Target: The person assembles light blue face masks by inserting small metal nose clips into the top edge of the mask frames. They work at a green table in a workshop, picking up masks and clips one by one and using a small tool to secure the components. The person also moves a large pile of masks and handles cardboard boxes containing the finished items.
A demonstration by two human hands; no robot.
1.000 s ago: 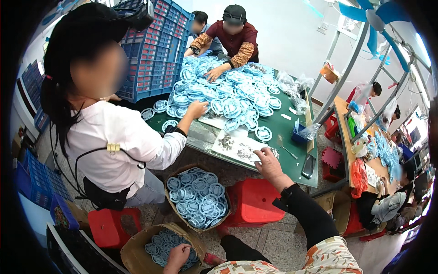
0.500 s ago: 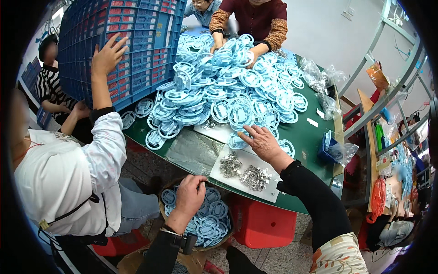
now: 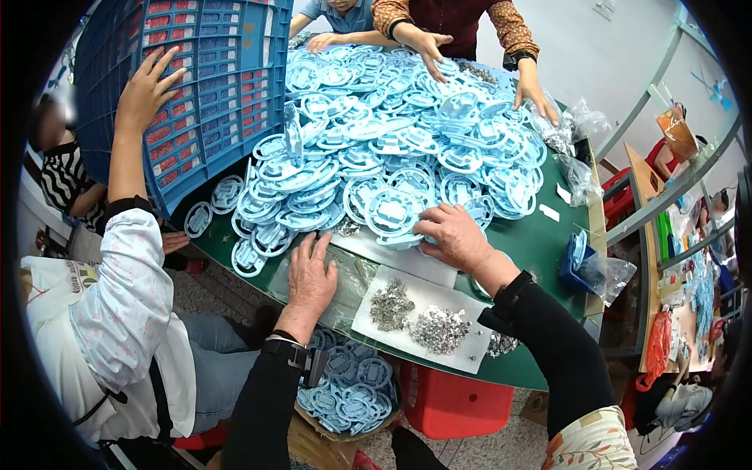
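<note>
Pale blue plastic rings (image 3: 392, 141), heaped across the green table (image 3: 540, 235). My right hand (image 3: 454, 235) rests at the near edge of the heap, fingers curled down on one ring (image 3: 389, 211); whether they pinch it I cannot tell. My left hand (image 3: 312, 274) lies flat, fingers spread and holding nothing, on a clear plastic bag (image 3: 345, 286) just beside the heap's edge. White sheet (image 3: 427, 317) near me carries two piles of small grey metal bits (image 3: 415, 317). Box of more blue rings (image 3: 348, 388) sits below the table edge. A co-worker's hand (image 3: 149, 90) presses on a tilted blue crate (image 3: 188, 86) at left. Another person's hands (image 3: 427, 47) reach into the heap from the far side.
</note>
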